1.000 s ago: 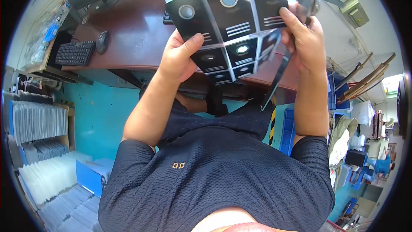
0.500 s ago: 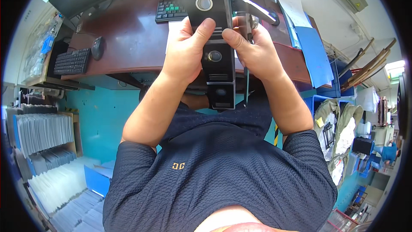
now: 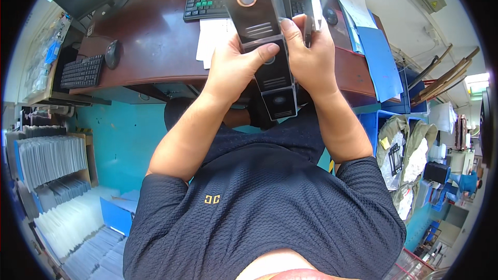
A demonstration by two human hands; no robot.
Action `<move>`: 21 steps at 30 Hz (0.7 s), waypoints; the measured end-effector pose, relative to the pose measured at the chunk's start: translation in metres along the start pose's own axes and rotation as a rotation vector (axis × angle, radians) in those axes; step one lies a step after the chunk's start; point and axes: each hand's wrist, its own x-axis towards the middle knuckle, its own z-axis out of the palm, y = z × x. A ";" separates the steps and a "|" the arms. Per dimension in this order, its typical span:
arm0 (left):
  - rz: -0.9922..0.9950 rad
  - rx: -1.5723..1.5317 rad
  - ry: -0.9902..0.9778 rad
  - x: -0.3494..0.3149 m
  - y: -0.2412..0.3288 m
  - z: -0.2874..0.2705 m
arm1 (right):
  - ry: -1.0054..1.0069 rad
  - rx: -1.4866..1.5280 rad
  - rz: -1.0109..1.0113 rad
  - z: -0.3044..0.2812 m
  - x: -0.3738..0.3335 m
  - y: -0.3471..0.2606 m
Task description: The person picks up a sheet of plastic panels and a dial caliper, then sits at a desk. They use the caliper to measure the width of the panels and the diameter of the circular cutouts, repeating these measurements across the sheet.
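In front of me, above my lap, is a long strip of glossy black panels [image 3: 256, 18], each with a round ring and short slot lines. Clear film sticks out past its far end. My left hand [image 3: 228, 70] closes on its left edge, thumb lying across the middle panel. My right hand [image 3: 315, 65] grips the right edge, thumb pointing away from me. Beyond the right fingers are more dark, shiny pieces [image 3: 314, 5] with bright glare; whether they join the strip I cannot tell. The strip slants, its near end toward my right knee. Most fingers are hidden behind it.
Beyond my hands stands a brown desk [image 3: 155, 46] with a black keyboard [image 3: 199, 6], a white paper [image 3: 207, 36] and a mouse [image 3: 112, 54]. A blue folder [image 3: 379, 65] hangs over its right side. Stacked sheets [image 3: 54, 161] fill a rack at left; blue bins [image 3: 369, 122] stand at right.
The strip has tilted, its near end swinging right. My left hand has shifted right and nearer along it, thumb now over the middle panel. The shiny pieces at right have turned more upright.
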 end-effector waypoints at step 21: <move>0.014 -0.199 0.109 0.001 -0.009 -0.005 | 0.095 0.284 0.075 0.007 0.009 0.042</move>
